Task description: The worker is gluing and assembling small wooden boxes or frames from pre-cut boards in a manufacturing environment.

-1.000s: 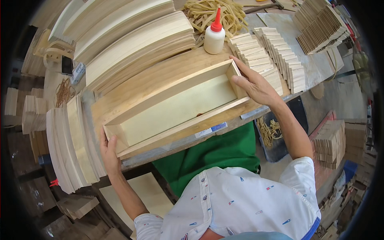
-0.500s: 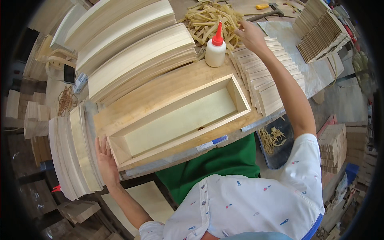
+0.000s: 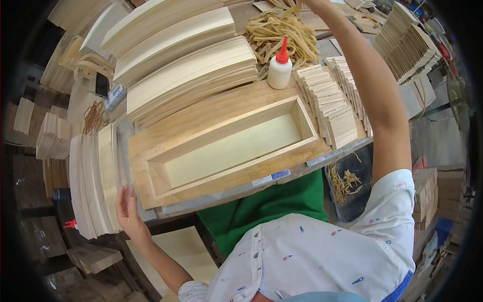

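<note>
A shallow rectangular wooden box frame (image 3: 229,175) with a pale bottom panel lies on a wooden board (image 3: 193,121). Off its near left corner, my left hand (image 3: 132,216) is open, fingers loosely bent and empty, beside a stack of thin wooden strips (image 3: 108,176). My right arm stretches over the table. The right hand (image 3: 317,5) sits at the top edge of the view, partly cut off, with tan rubber bands (image 3: 291,6) at its fingers. Below it lies a heap of the same bands (image 3: 279,38). A white glue bottle (image 3: 279,73) with a red nozzle stands in front.
Long thin boards (image 3: 191,75) are stacked at the back left. Short wooden slats (image 3: 329,110) lie fanned out on the right, and more pieces (image 3: 407,48) stand farther back. A phone (image 3: 102,84) rests at the left. Below the table edge, a dark tray (image 3: 347,189) holds band scraps.
My right hand has moved up and away from the heap, with bands at its fingers. The left hand has come off the box's corner, its fingers closer together. The view has shifted slightly.
</note>
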The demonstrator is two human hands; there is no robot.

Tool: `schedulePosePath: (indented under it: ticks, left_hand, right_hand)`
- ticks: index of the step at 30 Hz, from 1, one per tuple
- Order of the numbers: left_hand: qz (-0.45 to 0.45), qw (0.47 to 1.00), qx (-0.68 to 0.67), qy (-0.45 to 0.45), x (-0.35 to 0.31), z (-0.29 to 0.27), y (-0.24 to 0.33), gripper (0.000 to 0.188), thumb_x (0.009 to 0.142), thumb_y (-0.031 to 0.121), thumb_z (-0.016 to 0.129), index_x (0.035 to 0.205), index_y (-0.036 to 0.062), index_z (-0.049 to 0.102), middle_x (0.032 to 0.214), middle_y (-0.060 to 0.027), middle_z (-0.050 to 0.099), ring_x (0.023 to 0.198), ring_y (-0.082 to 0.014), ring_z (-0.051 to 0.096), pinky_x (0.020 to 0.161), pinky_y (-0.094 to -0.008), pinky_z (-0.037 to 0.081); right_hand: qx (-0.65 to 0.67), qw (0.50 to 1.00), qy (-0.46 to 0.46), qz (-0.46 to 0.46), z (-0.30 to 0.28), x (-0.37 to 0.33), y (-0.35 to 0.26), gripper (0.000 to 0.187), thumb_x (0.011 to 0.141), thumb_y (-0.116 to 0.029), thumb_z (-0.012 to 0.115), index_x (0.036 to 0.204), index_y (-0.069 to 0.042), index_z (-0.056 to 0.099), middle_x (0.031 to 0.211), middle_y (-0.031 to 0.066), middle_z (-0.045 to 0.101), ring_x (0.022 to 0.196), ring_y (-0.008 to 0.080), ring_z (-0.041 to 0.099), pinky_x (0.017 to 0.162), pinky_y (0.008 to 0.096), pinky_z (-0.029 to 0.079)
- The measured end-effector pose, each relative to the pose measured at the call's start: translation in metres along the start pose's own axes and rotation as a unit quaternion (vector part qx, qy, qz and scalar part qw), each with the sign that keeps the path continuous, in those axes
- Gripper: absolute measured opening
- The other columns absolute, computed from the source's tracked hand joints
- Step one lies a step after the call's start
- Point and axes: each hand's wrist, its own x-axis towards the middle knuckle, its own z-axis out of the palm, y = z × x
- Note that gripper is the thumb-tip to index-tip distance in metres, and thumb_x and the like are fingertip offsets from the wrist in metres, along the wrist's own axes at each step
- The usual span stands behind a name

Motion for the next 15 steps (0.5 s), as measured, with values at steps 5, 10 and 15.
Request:
schedulePosePath:
  ticks: [5, 10, 15]
  left_hand:
    - [0.102, 0.994, 0.012, -0.049, 0.002, 0.057, 0.048, 0.039, 0.091, 0.002, 0.058, 0.129, -0.0032, 0.052, 0.127, -0.0148, 0.057, 0.116, -0.0230, 0.056, 0.102, -0.0355, 0.043]
    - [0.301, 0.938, -0.001, -0.173, 0.000, 0.176, 0.124, 0.059, 0.080, -0.003, 0.065, 0.136, -0.0009, 0.045, 0.129, -0.0130, 0.056, 0.114, -0.0219, 0.056, 0.100, -0.0359, 0.043]
    - [0.121, 0.884, -0.164, -0.420, -0.009, 0.220, 0.127, 0.057, 0.085, 0.004, 0.064, 0.137, -0.0022, 0.042, 0.119, -0.0109, 0.057, 0.102, -0.0173, 0.059, 0.094, -0.0357, 0.046]
  right_hand:
    - [0.387, 0.910, -0.119, 0.089, -0.087, -0.009, -0.071, 0.014, 0.083, -0.009, 0.058, 0.094, 0.000, 0.062, 0.070, 0.0035, 0.060, 0.051, 0.0129, 0.054, 0.048, 0.0265, 0.045]
    - [0.465, 0.823, -0.317, 0.078, -0.141, -0.113, -0.171, 0.021, 0.088, -0.010, 0.058, 0.107, -0.002, 0.059, 0.068, -0.0008, 0.054, 0.051, 0.0061, 0.046, 0.046, 0.0209, 0.037]
    - [0.564, 0.680, -0.440, 0.160, -0.173, -0.192, -0.194, 0.032, 0.092, -0.013, 0.062, 0.120, -0.002, 0.053, 0.091, 0.0026, 0.065, 0.063, 0.0041, 0.051, 0.052, 0.0203, 0.041]
